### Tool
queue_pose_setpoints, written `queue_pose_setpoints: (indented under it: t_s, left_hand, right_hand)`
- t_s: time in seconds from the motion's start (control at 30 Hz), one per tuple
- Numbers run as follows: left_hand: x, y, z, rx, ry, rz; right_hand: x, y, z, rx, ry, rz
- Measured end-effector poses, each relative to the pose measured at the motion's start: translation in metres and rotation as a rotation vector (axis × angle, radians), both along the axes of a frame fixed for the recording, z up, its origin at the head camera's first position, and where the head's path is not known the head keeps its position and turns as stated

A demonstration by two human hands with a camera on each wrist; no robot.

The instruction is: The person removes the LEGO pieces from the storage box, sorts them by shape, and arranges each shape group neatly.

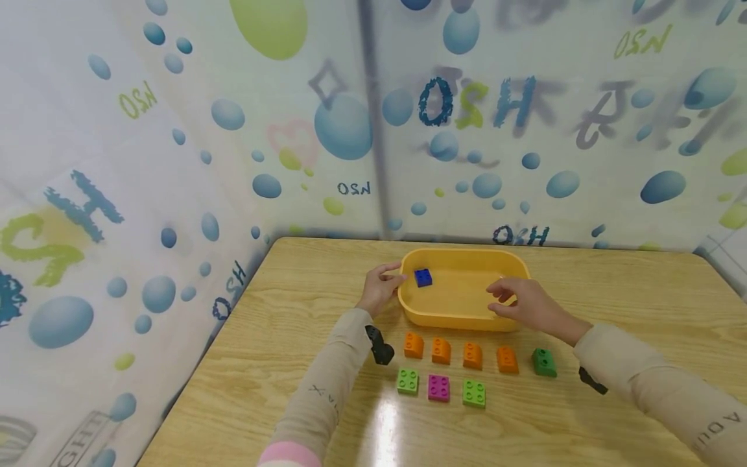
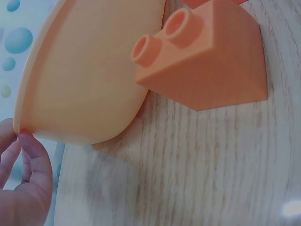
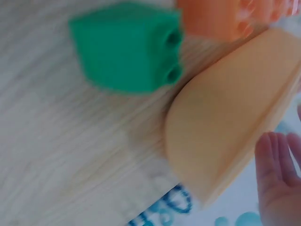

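Observation:
My left hand (image 1: pixel 379 288) is at the left end of a yellow plastic tub (image 1: pixel 461 321). In the left wrist view its thumb and fingers (image 2: pixel 35 150) pinch the tub's rim. Inside the tub, near its left end, lies a blue toy brick (image 1: pixel 423 277). Over the tub's right end hovers my right hand (image 1: pixel 528 303), its fingers slightly bent and nothing visible between them. The right wrist view shows these fingers (image 3: pixel 273 155) fairly straight beside the rim. Nearest to that hand on the table is a dark green brick (image 1: pixel 544 362).
Before the tub stand several orange bricks (image 1: pixel 440 351) in a row. Closer to me are two light green bricks (image 1: pixel 474 393) with a magenta brick (image 1: pixel 439 388) between them. All rest on a wooden table (image 1: pixel 245 363), with a patterned curtain (image 1: pixel 496 214) behind.

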State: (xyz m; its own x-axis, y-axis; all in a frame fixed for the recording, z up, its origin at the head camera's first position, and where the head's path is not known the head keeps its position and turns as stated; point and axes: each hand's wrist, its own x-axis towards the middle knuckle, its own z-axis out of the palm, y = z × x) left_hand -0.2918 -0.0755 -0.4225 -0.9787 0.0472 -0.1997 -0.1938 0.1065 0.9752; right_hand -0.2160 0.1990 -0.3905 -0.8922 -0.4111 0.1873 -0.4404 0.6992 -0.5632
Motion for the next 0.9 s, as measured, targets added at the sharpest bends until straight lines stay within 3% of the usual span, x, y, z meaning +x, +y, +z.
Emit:
queue_pose_setpoints:
  t_s: [0.2, 0.5, 0.7, 0.9]
  left_hand:
    - [0.0, -0.002, 0.0, 0.007, 0.005, -0.017]
    - [-0.002, -0.001, -0.002, -0.001, -0.001, -0.008]
    - [-0.003, -0.001, -0.004, -0.021, 0.001, -0.011]
    - [-0.003, -0.001, -0.004, -0.006, -0.005, -0.011]
  right_hand:
    - [-0.019, 0.011, -0.008, 0.115, -0.069, 0.032]
    - [-0.03, 0.009, -0.009, 0.203, -0.237, 0.018]
    - [-0.035, 0.005, -0.013, 0.249, -0.248, 0.048]
    - [-0.037, -0.001, -0.017, 0.217, -0.232, 0.023]
